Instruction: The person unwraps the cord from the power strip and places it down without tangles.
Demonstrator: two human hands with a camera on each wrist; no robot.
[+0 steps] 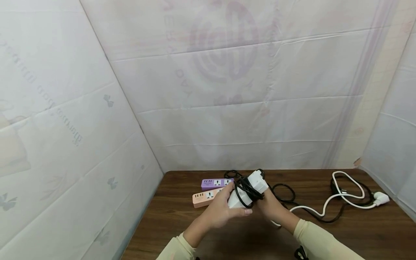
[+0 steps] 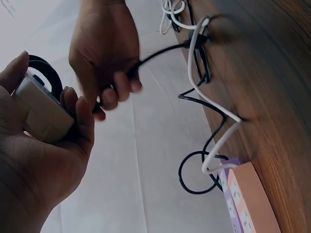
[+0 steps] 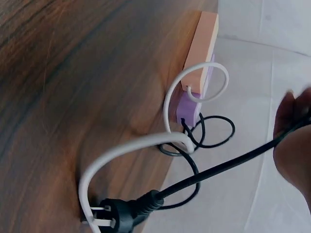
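Above the table's middle, both hands hold up a white power strip (image 1: 256,182) with a black cord (image 1: 245,189) wound round it. My left hand (image 1: 232,204) grips the strip's lower end; in the left wrist view that hand (image 2: 46,87) cups the strip (image 2: 41,111) between thumb and fingers. My right hand (image 1: 269,204) is at the strip's right side and pinches the black cord (image 2: 160,52) in its curled fingers (image 2: 114,92). In the right wrist view the cord (image 3: 228,162) runs taut from the right hand (image 3: 294,141) down to a black plug (image 3: 116,216) lying on the wood.
A purple power strip (image 1: 216,183) and an orange one (image 1: 203,198) lie side by side left of the hands. A white cord (image 1: 341,195) with a white plug (image 1: 380,197) loops over black cable at the right. White sheet walls enclose the brown table (image 1: 357,234).
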